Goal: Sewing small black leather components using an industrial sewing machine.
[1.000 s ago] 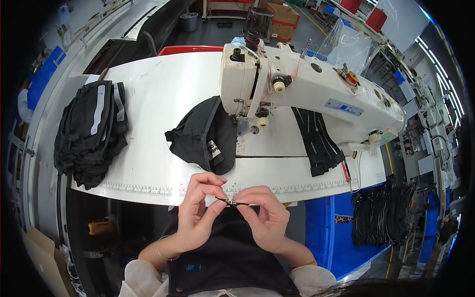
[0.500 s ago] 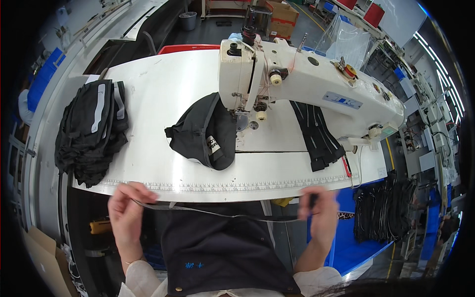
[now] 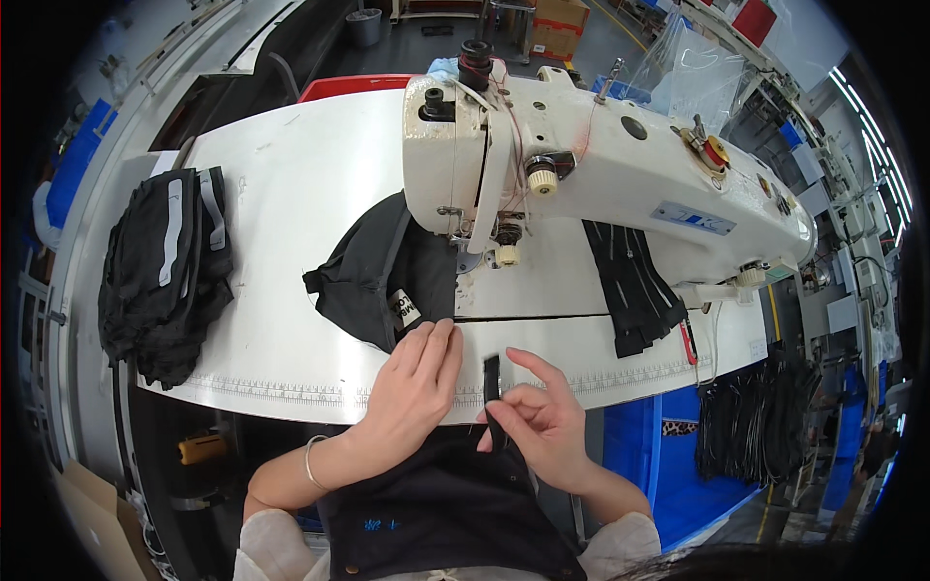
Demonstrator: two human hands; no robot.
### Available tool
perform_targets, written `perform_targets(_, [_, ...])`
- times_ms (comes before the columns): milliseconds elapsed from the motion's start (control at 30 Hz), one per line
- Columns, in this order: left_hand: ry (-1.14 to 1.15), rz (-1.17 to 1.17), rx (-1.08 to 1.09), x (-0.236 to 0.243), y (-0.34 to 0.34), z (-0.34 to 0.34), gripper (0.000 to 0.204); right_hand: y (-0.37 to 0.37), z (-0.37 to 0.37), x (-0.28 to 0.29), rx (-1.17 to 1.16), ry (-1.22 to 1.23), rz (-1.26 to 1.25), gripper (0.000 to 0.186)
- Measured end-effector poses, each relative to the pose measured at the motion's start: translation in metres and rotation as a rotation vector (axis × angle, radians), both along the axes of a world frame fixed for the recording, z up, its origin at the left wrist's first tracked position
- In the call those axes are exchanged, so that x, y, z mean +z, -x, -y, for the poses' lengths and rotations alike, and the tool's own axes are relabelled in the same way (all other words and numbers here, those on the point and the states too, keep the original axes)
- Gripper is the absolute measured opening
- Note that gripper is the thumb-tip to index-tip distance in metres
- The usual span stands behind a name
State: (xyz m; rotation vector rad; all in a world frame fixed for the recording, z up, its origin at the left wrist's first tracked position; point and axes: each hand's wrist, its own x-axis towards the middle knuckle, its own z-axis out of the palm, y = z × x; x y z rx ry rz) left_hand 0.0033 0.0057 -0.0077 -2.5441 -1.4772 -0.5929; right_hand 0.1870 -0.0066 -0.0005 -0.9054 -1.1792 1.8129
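Observation:
A black fabric piece [image 3: 363,276], rounded like a pouch and bearing a white label [image 3: 404,308], lies partly under the head of a white sewing machine [image 3: 542,126]. My left hand [image 3: 412,382] is at its near edge, fingers pressed together on the cloth; the thumb is hidden. Just to the right, over the table's front edge, my right hand [image 3: 538,421] pinches a narrow black zipper [image 3: 492,382] between thumb and fingers. One end of the zipper points up and the rest drops below the hand. The index finger is stretched away from it.
Folded black pieces with grey strips [image 3: 165,276] are stacked at the left. More black zippers [image 3: 630,290] lie right of the needle, beside a small red-handled tool [image 3: 688,341]. A blue bin [image 3: 678,484] and hanging black zippers [image 3: 751,426] are at lower right.
Both hands have come inward and forward from wide apart, where they stretched the zipper between them. My left hand has let go of its end and reached the fabric piece.

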Motion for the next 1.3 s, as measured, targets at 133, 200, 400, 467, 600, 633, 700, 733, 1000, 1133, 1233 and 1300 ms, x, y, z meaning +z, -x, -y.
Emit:
perform_targets(133, [-0.020, -0.318, 0.121, -0.013, 0.005, -0.006, 0.042, -0.004, -0.035, -0.024, 0.067, -0.629, 0.355, 0.037])
perform_targets(200, [-0.069, -0.316, 0.130, 0.002, 0.020, -0.027, 0.041, -0.002, -0.061, -0.033, 0.126, -1.184, 0.653, 0.047])
perform_targets(400, [0.176, 0.218, -0.021, 0.012, 0.038, -0.080, 0.027, 0.018, -0.124, -0.053, 0.042, -1.670, 1.025, 0.044])
perform_targets(467, [0.441, 0.249, 0.048, 0.008, 0.044, -0.087, 0.024, 0.024, -0.132, -0.056, 0.133, -1.650, 1.049, 0.040])
perform_targets(600, [-0.117, -0.080, -0.084, -0.004, 0.038, -0.086, 0.021, 0.019, -0.129, -0.059, 0.212, -1.620, 1.137, 0.036])
perform_targets(633, [-0.111, -0.077, -0.087, -0.010, 0.038, -0.086, 0.021, 0.020, -0.131, -0.058, 0.215, -1.613, 1.140, 0.036])
perform_targets(700, [-0.151, 0.005, -0.134, -0.028, 0.038, -0.086, 0.025, 0.021, -0.133, -0.049, 0.088, -1.513, 0.965, 0.026])
perform_targets(733, [-0.061, -0.008, -0.123, -0.034, 0.044, -0.082, 0.030, 0.020, -0.134, -0.045, 0.089, -1.510, 0.966, 0.026])
perform_targets(1000, [0.215, 0.128, -0.219, -0.045, 0.061, -0.090, 0.043, 0.011, -0.124, -0.073, 0.261, -0.828, 0.729, 0.025])
perform_targets(1133, [0.411, 0.407, -0.052, -0.039, 0.064, -0.089, 0.040, 0.008, -0.114, -0.081, 0.416, -0.210, 0.337, 0.030])
perform_targets(1233, [0.701, 0.594, 0.066, -0.042, 0.069, -0.088, 0.037, 0.021, -0.115, -0.066, 0.424, -0.442, 0.405, 0.034])
perform_targets(1300, [0.200, 0.327, -0.189, -0.045, 0.068, -0.091, 0.035, 0.022, -0.120, -0.057, 0.409, -0.476, 0.438, 0.033])
